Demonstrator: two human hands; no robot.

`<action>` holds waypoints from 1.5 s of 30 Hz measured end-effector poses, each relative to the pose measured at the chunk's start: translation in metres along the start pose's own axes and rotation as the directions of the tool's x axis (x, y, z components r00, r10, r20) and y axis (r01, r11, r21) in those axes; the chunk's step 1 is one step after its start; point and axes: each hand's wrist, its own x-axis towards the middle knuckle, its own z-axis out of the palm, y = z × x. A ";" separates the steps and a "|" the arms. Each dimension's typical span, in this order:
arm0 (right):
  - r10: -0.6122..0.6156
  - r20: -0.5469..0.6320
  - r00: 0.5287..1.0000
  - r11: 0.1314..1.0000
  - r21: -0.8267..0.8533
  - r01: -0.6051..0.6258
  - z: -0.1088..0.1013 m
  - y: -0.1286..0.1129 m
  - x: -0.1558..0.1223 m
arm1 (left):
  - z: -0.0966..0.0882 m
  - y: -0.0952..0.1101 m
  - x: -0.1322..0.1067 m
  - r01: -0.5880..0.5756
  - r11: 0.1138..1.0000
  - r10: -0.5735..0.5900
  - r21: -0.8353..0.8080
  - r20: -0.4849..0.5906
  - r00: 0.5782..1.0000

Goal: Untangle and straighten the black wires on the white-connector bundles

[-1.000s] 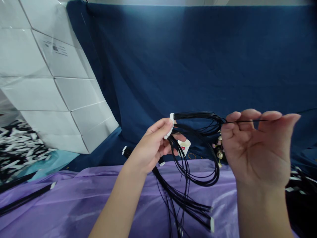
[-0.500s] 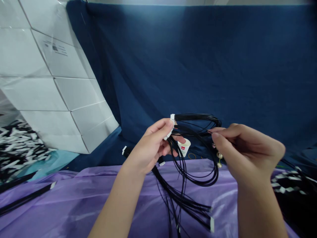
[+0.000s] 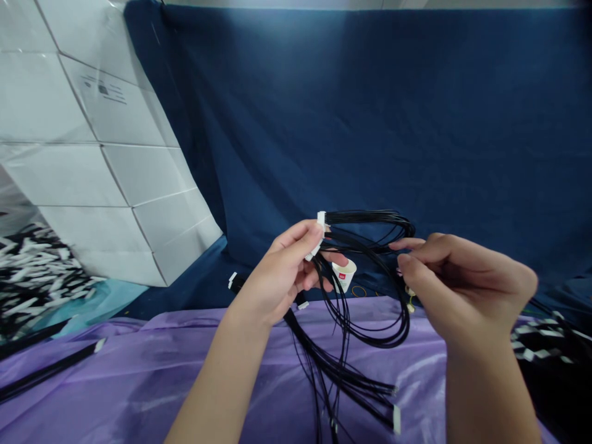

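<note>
My left hand [image 3: 291, 259] pinches white connectors [image 3: 320, 223] of a black wire harness [image 3: 370, 217] between thumb and fingers. From the connectors, black wires run right and curl back in loops, some passing under the palm. My right hand [image 3: 457, 280] is at the right end of the loops, its index fingertip close to the wires. A small gap shows between its thumb and index finger, with no wire visible in it; the other fingers are curled. Below, more black wires [image 3: 333, 367] hang over the purple sheet, one bundle ending in a white connector [image 3: 396, 419].
White boxes [image 3: 87, 172] are stacked at left, beside a pile of black-and-white cables [image 3: 37, 271]. A white paper cup [image 3: 345, 274] stands behind the wires. Purple sheeting [image 3: 152, 370] covers the front; a blue cloth [image 3: 370, 111] hangs behind. More cables [image 3: 541, 345] lie at right.
My right thumb and index finger have parted from their pinch on a wire, and the hand has shifted slightly right. My left hand stays nearly still on the connectors.
</note>
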 end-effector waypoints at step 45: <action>-0.125 0.155 0.980 0.961 -0.228 0.158 0.000 -0.001 0.002 | -0.002 -0.002 0.002 -0.060 0.977 0.050 0.203 0.055 0.997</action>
